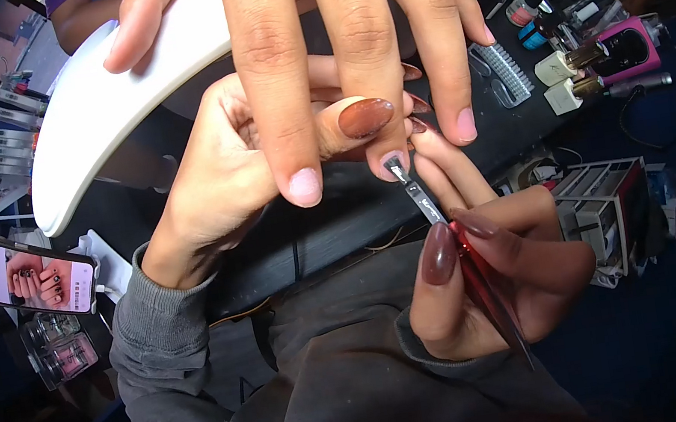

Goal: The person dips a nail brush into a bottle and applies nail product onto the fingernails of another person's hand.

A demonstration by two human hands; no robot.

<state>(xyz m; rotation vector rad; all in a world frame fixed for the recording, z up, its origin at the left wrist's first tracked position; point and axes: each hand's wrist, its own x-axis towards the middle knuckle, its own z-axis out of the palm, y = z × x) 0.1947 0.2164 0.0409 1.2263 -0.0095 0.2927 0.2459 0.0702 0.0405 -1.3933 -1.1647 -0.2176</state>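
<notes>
Dark table (pixel 511 148), right hand (pixel 536 265) pinching brush (pixel 477 273), left hand (pixel 221 176) seemingly curled

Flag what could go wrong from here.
1. The brush is on the nail near its tip; if the right hand slips, it could smear onto the skin beside it.
2. The left hand steadies the other person's finger from the side, thumb across it; if either shifts, the stroke may stray.
</notes>
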